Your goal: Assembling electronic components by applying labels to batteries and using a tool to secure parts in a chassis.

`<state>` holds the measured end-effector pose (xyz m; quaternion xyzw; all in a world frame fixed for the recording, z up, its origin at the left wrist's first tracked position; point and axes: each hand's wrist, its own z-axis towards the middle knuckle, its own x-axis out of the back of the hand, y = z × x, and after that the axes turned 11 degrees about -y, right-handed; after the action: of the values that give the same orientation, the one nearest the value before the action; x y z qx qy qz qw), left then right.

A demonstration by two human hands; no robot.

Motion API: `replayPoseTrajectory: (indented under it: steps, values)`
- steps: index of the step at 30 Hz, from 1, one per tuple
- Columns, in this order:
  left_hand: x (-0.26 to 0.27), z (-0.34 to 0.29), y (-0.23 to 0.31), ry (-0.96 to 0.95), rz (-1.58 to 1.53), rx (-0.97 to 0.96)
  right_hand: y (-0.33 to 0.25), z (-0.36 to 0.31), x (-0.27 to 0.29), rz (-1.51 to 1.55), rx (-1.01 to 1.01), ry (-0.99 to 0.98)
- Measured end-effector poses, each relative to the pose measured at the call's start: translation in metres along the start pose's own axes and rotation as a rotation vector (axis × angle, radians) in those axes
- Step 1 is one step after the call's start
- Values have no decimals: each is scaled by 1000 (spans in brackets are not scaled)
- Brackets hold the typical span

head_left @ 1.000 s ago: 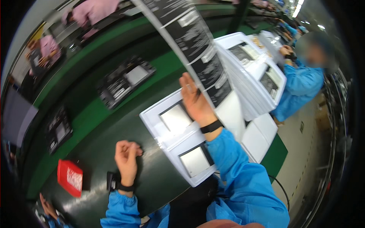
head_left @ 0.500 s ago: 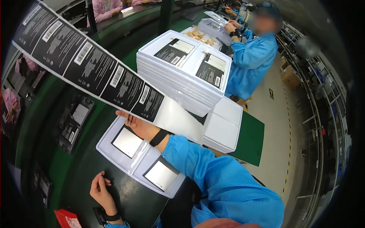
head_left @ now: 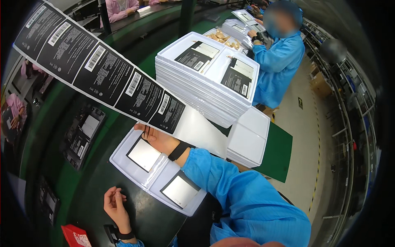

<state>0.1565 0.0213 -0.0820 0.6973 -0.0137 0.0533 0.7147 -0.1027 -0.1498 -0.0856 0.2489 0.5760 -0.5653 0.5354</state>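
Observation:
My right hand (head_left: 158, 139) grips a long white backing strip (head_left: 103, 74) carrying several black printed labels; the strip rises from the hand toward the upper left. Under the hand lies a white two-pocket tray (head_left: 154, 183) with two flat grey-white panels, one (head_left: 143, 154) just below the hand and one (head_left: 180, 191) nearer me. My left hand (head_left: 115, 203) rests on the dark belt (head_left: 94, 181) left of the tray, fingers loosely curled, holding nothing. Both wrists wear black straps.
A tall stack of white trays (head_left: 205, 78) with black cards on top stands right of the strip, with a lower stack (head_left: 249, 140) beside it. A worker in blue (head_left: 275, 61) sits beyond. Dark trays (head_left: 84, 133) ride the belt; a red box (head_left: 76, 236) lies at the lower left.
The view has swung right and down. My right hand has carried the label strip leftward across the tray. My left hand stays on the belt.

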Motion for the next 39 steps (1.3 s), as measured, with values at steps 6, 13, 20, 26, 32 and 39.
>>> replayPoseTrajectory:
  steps: [6,13,20,26,32,39]
  values:
    - [1,4,-5,11,57,50,22,1,18,-596,44,-197]
    - [2,7,-1,5,94,8,29,5,22,-715,56,-236]
    - [75,70,-20,194,804,-401,30,12,18,-212,-124,-13]
    - [109,178,-32,383,1202,-59,15,4,-17,-191,-122,37]
    - [144,170,-46,376,1030,-6,11,10,4,-222,-98,-52]
    - [128,160,-32,405,788,-144,-2,6,6,-92,63,66]
